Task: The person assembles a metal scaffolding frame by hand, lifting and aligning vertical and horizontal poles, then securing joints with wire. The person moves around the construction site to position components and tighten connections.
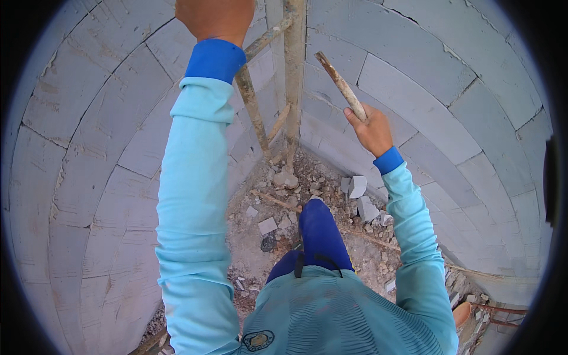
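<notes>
My right hand [373, 130] is closed round the lower end of a short, plaster-smeared stick [340, 84]. The stick tilts up and to the left in front of the right wall, and its far end is darker and rough. High at the top edge is my left hand [216, 18], raised near the upright pole in the corner. The picture's edge cuts off its fingers, so I cannot see whether it holds anything.
Grey block walls [408, 83] meet in the corner ahead. A stained upright pole [294, 77] with slanting braces [252, 103] stands there. Broken block pieces [367, 208], rubble [251, 236] and wood strips [275, 200] litter the ground around my legs.
</notes>
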A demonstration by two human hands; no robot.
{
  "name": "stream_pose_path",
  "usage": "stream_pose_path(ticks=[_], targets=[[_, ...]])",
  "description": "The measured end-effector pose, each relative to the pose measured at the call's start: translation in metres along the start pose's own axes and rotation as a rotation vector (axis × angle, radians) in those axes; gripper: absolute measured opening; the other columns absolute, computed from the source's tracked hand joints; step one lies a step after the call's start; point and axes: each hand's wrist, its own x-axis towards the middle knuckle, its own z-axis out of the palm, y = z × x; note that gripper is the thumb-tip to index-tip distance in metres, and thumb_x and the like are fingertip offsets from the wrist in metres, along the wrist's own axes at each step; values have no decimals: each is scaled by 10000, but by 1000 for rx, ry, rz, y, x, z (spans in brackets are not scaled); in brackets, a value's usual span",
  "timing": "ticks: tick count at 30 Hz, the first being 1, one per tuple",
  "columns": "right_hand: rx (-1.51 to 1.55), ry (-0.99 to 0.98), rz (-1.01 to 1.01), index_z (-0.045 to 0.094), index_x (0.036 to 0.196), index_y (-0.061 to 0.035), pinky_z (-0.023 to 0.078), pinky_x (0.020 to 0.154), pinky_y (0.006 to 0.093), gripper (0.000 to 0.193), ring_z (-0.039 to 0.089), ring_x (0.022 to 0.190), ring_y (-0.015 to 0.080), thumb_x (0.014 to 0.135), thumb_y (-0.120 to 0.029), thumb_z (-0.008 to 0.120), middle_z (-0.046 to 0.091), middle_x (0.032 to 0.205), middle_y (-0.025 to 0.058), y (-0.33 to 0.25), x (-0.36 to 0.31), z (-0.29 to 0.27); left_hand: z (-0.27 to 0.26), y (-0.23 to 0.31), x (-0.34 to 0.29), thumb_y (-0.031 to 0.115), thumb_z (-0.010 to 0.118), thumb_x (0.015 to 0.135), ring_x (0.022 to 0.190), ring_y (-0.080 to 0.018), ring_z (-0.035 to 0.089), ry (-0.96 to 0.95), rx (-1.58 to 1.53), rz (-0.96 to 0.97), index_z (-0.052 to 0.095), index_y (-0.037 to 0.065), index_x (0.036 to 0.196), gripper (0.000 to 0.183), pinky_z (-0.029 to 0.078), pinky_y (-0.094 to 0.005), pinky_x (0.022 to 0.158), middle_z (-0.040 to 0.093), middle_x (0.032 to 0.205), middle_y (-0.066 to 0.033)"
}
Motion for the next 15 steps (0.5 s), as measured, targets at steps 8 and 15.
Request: stream_pose_path(ticks=[8,15], targets=[[34,-143,-70,624,936,-23,437,581,439,400,557,582,315,957,-419,678,594,663,165,16,-8,61,2,-17,6,279,564,1027,916,-474,623,77,36,220,566,-51,1091,336,475,-494,789,648,964,-298],[91,-390,-16,578,1101,-35,488,688,552,372,649,779,480,974,-379,640,658,779,252,1,-60,138,-4,-32,11,364,602,998,634,-316,673,-158,262,85,677,-35,732,485,526,-426,599,678,708,-167]])
